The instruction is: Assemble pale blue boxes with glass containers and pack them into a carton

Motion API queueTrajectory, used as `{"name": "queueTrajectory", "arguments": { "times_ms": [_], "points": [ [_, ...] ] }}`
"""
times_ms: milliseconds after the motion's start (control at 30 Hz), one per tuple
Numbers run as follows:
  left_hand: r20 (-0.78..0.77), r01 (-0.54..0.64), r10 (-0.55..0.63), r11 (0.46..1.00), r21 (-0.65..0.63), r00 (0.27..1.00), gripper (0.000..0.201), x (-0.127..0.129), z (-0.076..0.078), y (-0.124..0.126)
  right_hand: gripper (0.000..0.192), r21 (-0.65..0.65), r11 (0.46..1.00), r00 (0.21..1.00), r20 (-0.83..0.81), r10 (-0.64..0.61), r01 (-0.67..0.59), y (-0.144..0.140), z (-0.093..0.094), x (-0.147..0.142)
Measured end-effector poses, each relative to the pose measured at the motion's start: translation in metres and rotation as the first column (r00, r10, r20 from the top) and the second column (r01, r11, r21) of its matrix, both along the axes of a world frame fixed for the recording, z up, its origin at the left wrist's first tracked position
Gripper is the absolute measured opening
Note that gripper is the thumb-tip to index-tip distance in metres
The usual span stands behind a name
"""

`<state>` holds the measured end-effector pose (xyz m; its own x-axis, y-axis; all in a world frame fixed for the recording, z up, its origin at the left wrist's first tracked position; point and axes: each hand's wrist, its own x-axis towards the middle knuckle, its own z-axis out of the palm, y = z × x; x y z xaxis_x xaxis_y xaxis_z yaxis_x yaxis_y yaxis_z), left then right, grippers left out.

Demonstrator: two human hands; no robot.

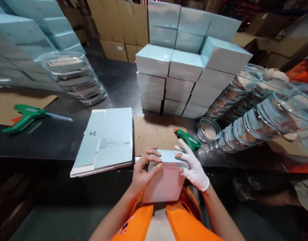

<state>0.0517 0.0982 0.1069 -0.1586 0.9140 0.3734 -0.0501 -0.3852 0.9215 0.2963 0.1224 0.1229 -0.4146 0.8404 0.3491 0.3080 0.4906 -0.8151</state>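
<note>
Holding a pale blue box (166, 177) between both hands at the near edge of the desk (56, 140), just above the lap. Left hand (143, 170), bare, closed onto the box's left side: fingers curled over the top edge, thumb pressed to the near face. Right hand (192, 165), in a white glove, closed onto the right side, fingers spread across the top. Box: smooth card, rectangular, matte; top face lighter and slightly glossy.

Just beyond the box, a brown cardboard sheet (154, 134), rough and speckled, lies flat. A green glue gun (187, 139) rests at its right edge, nozzle pointing left, just beside the gloved fingers. Left of the sheet, a stack of flat unfolded box blanks (106, 140), pale blue with white edges.

Behind the sheet, a block of assembled pale blue boxes (179, 70), stacked several high, square-cornered. Right of it, rows of clear round plastic containers (256, 117) lying on their sides, each with a tan disc inside; what the discs are cannot be told. Far left: a second green glue gun (25, 117) and a leaning stack of clear trays (73, 77).
</note>
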Motion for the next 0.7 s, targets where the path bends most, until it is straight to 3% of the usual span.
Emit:
{"name": "queueTrajectory", "arguments": {
  "times_ms": [67,100,133,200,267,300,333,400,467,600,633,700],
  "points": [
    [0.055,-0.134,0.139,0.987,-0.085,0.989,0.026,-0.002,0.003,0.005,0.099,0.177,0.964,0.977,0.035,-0.208,0.199,-0.017,-0.012,0.001],
    [0.097,-0.212,0.228,0.966,-0.150,0.969,0.030,-0.002,0.005,0.008,0.113,0.328,0.909,0.956,0.053,-0.287,0.255,-0.026,-0.018,0.001],
    [0.150,-0.261,0.300,0.936,-0.235,0.942,0.035,-0.003,0.008,0.012,0.114,0.492,0.833,0.938,0.087,-0.337,0.253,-0.033,-0.023,0.001],
    [0.292,-0.205,0.350,0.880,-0.428,0.890,0.049,-0.001,0.016,0.021,0.083,0.742,0.662,0.901,0.207,-0.382,0.110,-0.042,-0.029,-0.001],
    [0.439,-0.031,0.313,0.841,-0.540,0.842,0.064,0.000,0.025,0.028,0.044,0.843,0.533,0.855,0.329,-0.400,-0.075,-0.041,-0.023,-0.003],
    [0.496,0.030,0.285,0.844,-0.536,0.820,0.071,0.000,0.028,0.030,0.031,0.862,0.486,0.843,0.363,-0.397,-0.143,-0.037,-0.016,-0.004],
    [0.533,0.050,0.259,0.867,-0.496,0.805,0.079,-0.001,0.030,0.031,0.020,0.874,0.449,0.842,0.379,-0.385,-0.188,-0.031,-0.006,-0.004],
    [0.550,-0.027,0.228,0.936,-0.350,0.804,0.090,-0.006,0.028,0.029,0.005,0.900,0.385,0.867,0.348,-0.356,-0.203,-0.013,0.021,-0.002],
    [0.491,-0.175,0.259,0.962,-0.210,0.832,0.094,-0.017,0.018,0.023,0.018,0.927,0.335,0.871,0.299,-0.389,-0.169,0.014,0.056,-0.001],
    [0.178,-0.393,0.414,0.908,-0.143,0.893,0.093,-0.050,-0.009,0.015,0.048,0.973,0.166,0.764,0.227,-0.604,-0.158,0.101,0.140,-0.012],
    [0.069,-0.423,0.436,0.894,-0.144,0.897,0.090,-0.060,-0.012,0.017,0.056,0.977,0.159,0.733,0.211,-0.647,-0.142,0.130,0.161,-0.018],
    [-0.151,-0.517,0.500,0.850,-0.102,0.853,0.094,-0.082,-0.012,0.025,0.061,0.944,0.312,0.627,0.311,-0.714,-0.112,0.188,0.198,-0.030]
  ]
}}
